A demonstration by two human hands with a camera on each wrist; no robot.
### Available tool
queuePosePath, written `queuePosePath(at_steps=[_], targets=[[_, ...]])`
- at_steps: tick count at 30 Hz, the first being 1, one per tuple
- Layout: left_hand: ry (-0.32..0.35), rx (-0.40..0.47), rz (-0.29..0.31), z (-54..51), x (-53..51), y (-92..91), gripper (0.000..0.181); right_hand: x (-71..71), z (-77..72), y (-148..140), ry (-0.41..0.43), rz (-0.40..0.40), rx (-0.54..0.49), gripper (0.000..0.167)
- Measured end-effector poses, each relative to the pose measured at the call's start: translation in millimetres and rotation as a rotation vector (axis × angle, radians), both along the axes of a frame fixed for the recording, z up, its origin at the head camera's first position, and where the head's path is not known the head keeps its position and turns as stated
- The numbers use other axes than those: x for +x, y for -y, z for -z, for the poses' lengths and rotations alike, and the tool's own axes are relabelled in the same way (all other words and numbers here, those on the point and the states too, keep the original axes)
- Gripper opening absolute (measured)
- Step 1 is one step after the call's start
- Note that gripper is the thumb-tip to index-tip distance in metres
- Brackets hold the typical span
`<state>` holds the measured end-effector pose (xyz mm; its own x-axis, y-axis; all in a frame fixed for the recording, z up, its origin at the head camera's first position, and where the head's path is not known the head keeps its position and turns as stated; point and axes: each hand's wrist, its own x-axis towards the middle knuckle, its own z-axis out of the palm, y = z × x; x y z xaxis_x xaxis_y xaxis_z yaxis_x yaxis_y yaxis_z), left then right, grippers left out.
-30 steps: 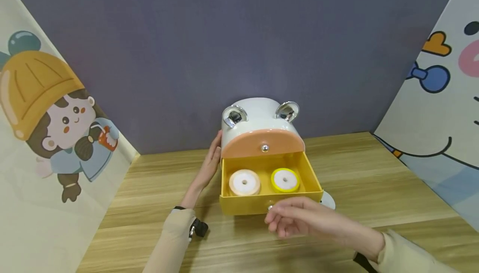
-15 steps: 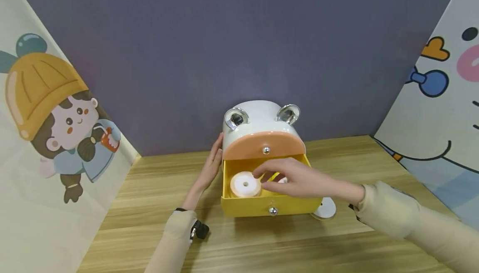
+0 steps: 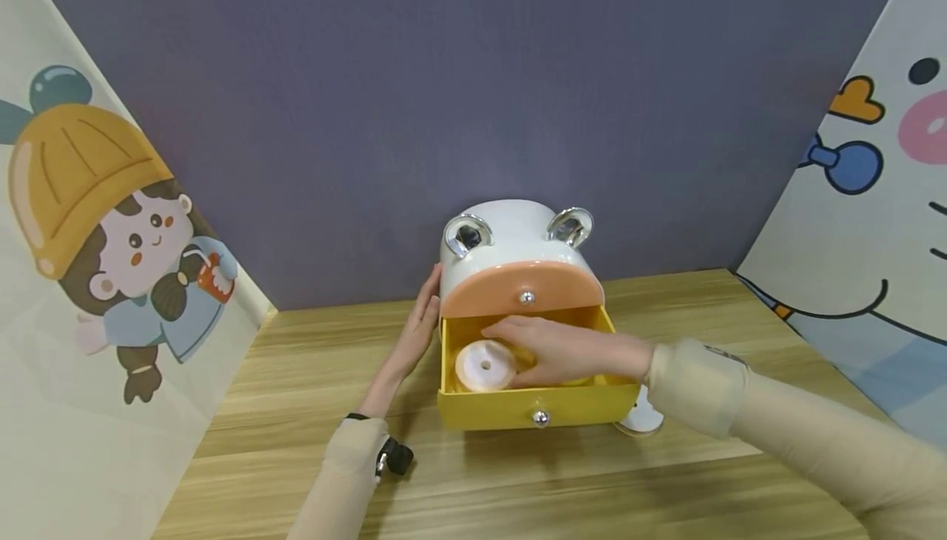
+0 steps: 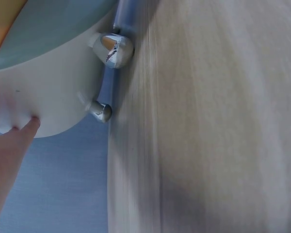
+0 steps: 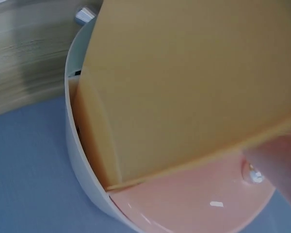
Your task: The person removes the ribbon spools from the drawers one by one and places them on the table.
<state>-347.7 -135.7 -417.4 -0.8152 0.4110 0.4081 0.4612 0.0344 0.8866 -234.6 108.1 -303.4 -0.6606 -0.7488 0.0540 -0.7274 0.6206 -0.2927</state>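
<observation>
A white rounded box [image 3: 510, 232] with silver ears stands against the back wall, its orange upper drawer [image 3: 488, 287] closed and its yellow lower drawer [image 3: 488, 411] pulled out. In that lower drawer lies a pale-rimmed white roll [image 3: 484, 366]. The left hand [image 3: 414, 330] rests along the box's left side, fingers straight, and in the left wrist view its fingertips touch the white shell [image 4: 53, 92]. Reaching into the drawer, the right hand [image 3: 558, 351] has its thumb and fingers at the roll's right edge. It covers the yellow-rimmed roll; its grip is hard to make out.
A flat white disc [image 3: 644, 417] lies on the wooden table [image 3: 333, 359] by the drawer's right front corner. Behind the box rises a grey-blue wall [image 3: 473, 71]. Panels with cartoon pictures stand at the left and right.
From in front of the drawer knob, the right hand has moved up and into the drawer, then lower towards the pale-rimmed roll. The left hand stays at the box's side.
</observation>
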Motion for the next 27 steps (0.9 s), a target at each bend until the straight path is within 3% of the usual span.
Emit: queuePosePath(at_steps=[10, 27], targets=[[-0.018, -0.010, 0.001, 4.3, -1.5, 1.7, 0.051, -10.4, 13.3, 8.9, 0.115, 0.024, 0.044, 0.072], [0.009, 0.016, 0.015, 5.3, -1.6, 0.8, 0.051, -14.2, 20.0, 12.4, 0.058, 0.045, 0.044, 0.071]])
